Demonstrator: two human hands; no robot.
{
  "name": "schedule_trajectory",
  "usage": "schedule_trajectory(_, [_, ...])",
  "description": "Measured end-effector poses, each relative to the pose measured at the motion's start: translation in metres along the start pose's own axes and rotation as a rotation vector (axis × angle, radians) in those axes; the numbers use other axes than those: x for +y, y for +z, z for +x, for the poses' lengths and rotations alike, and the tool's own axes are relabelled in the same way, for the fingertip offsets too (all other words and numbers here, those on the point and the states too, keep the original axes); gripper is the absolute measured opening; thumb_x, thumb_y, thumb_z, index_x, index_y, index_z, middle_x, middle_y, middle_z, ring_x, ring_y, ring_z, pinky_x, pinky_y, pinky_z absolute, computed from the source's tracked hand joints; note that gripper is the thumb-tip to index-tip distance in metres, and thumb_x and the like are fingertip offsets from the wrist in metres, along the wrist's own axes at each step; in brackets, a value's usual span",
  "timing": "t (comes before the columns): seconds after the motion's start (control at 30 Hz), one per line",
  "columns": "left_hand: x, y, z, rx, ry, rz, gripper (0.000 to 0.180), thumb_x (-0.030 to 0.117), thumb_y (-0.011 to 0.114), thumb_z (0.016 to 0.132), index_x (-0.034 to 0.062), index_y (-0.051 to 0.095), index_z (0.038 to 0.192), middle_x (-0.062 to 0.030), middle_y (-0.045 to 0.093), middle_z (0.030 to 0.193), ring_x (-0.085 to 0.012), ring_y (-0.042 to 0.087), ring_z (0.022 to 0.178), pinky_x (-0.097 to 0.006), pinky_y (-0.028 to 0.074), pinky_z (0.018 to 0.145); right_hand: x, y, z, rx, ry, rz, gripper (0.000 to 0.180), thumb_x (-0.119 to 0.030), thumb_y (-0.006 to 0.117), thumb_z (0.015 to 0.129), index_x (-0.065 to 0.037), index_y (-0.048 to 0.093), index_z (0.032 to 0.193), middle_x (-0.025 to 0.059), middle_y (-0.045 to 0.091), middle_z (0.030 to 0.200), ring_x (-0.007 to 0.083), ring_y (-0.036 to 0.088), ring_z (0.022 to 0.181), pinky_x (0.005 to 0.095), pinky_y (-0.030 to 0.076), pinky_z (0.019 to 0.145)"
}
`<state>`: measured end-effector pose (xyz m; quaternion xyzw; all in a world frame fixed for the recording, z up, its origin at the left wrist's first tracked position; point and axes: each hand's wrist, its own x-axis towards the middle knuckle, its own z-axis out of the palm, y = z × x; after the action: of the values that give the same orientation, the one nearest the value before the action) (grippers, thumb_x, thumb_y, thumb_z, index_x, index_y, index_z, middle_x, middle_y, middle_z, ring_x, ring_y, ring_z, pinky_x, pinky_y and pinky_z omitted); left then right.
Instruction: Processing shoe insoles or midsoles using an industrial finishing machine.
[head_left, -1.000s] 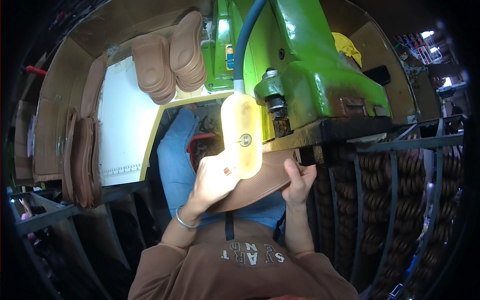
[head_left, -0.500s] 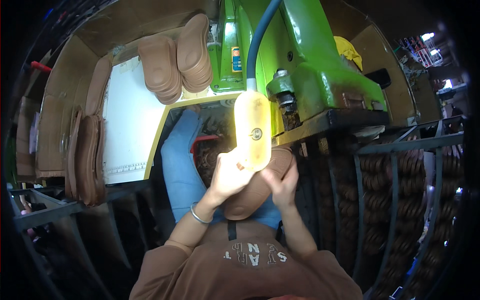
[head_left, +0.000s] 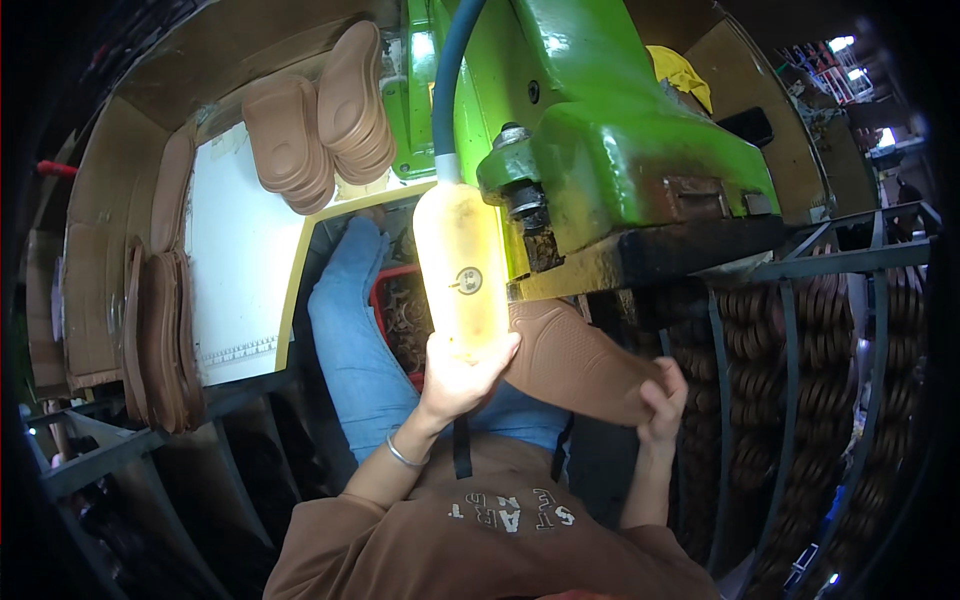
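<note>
A brown moulded shoe insole (head_left: 585, 360) lies slantwise above my lap, its far left end under the lit lamp and the edge of the green machine (head_left: 620, 150). My right hand (head_left: 662, 402) is closed on the near right end, thumb and fingers curled round its rim. My left hand (head_left: 463, 378) is just below the yellow glowing lamp (head_left: 460, 270), its thumb pointing right to the insole's left edge. The lamp hides most of its fingers, so I cannot tell whether it grips the insole.
Stacked brown insoles (head_left: 290, 150) stand on a white board (head_left: 235, 260) at the left; more lean along its left side. Cardboard walls surround the board. A red bin (head_left: 400, 310) with scraps sits below. Metal racks (head_left: 790, 400) of brown pieces stand at right. A blue lamp hose (head_left: 452, 90) hangs down.
My right hand has moved right and nearer, swinging the insole from roughly upright to a slant across. My left hand has shifted slightly left and nearer. The whole view has shifted a little.
</note>
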<state>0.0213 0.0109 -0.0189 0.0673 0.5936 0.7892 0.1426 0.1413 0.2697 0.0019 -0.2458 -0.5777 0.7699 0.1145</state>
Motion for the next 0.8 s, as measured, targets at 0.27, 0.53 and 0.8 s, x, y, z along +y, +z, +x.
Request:
schedule_trajectory(0.27, [0.014, -0.029, 0.019, -0.028, 0.167, 0.123, 0.017, 0.000, 0.063, 0.079, -0.0051, 0.062, 0.096, -0.0029, 0.062, 0.077, -0.0062, 0.055, 0.069, -0.021, 0.046, 0.063, -0.047, 0.045, 0.082, -0.147, -0.124, 0.029, 0.035, -0.002, 0.066, 0.075, 0.003, 0.054, 0.107, 0.0080, 0.061, 0.098, 0.0151, 0.059, 0.089, 0.0262, 0.045, 0.083])
schedule_trajectory(0.53, [0.066, -0.091, 0.020, 0.009, 0.106, 0.205, 0.028, 0.003, 0.071, 0.073, -0.0047, 0.061, 0.098, -0.0103, 0.066, 0.089, -0.0139, 0.062, 0.082, -0.026, 0.048, 0.076, 0.006, 0.084, 0.097, -0.293, -0.087, 0.175, 0.037, 0.004, 0.060, 0.071, 0.000, 0.054, 0.107, 0.0071, 0.060, 0.095, 0.0165, 0.058, 0.087, 0.0286, 0.046, 0.081])
schedule_trajectory(0.8, [0.050, -0.158, -0.026, 0.105, -0.027, 0.028, 0.021, 0.001, 0.067, 0.076, 0.0007, 0.052, 0.089, -0.0060, 0.062, 0.084, -0.0091, 0.058, 0.078, -0.023, 0.046, 0.072, 0.009, 0.157, 0.064, -0.499, -0.413, -0.288, 0.032, -0.003, 0.074, 0.071, 0.000, 0.060, 0.099, 0.0079, 0.062, 0.096, 0.0167, 0.059, 0.086, 0.0304, 0.049, 0.074])
